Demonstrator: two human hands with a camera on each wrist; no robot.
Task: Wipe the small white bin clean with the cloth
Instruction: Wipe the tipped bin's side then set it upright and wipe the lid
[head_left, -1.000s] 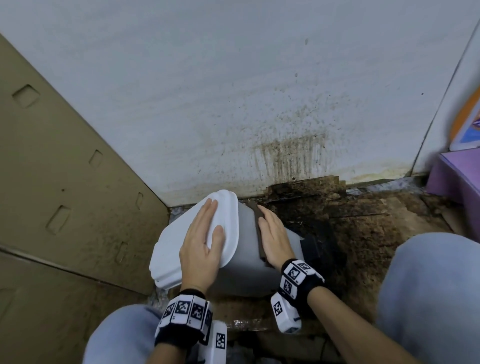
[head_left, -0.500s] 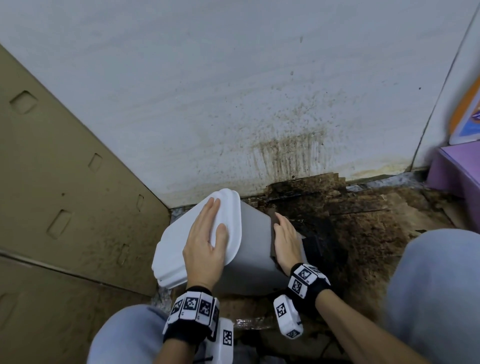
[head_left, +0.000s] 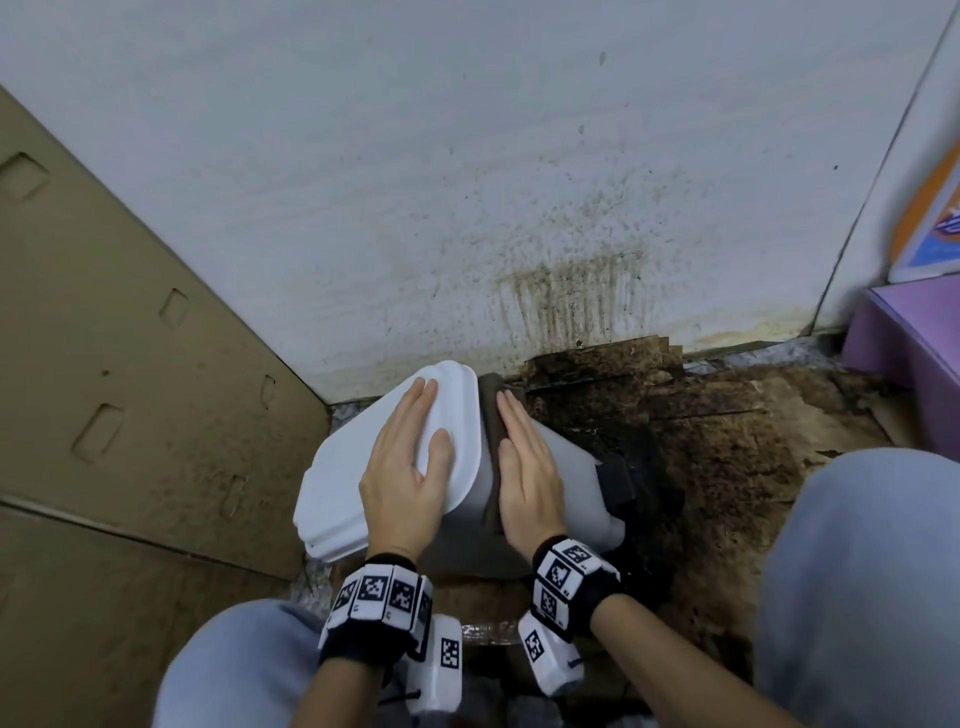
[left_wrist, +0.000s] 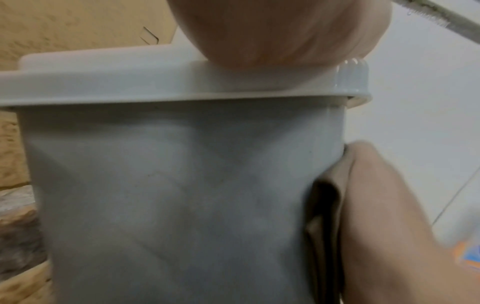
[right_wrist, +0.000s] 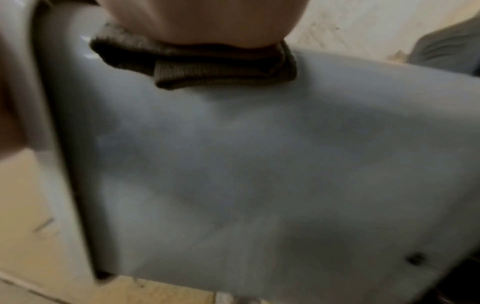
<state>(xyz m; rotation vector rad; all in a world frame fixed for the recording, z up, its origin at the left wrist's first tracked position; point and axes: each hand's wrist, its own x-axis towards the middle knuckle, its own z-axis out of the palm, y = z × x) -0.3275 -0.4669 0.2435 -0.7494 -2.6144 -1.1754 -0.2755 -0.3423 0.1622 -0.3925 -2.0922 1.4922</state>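
Right wrist, folded cloth weave, bin

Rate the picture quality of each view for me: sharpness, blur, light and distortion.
Head view: sharp and evenly lit, though the wide lens bends the wall edges. Left wrist view: dim and soft, the left hand too close to focus, the white bin greyish. Right wrist view: the most blurred, smeared across the bin's side; only the brown cloth keeps some texture.

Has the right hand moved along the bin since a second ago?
Yes. The right hand with the cloth slid up the bin's side toward the lid.
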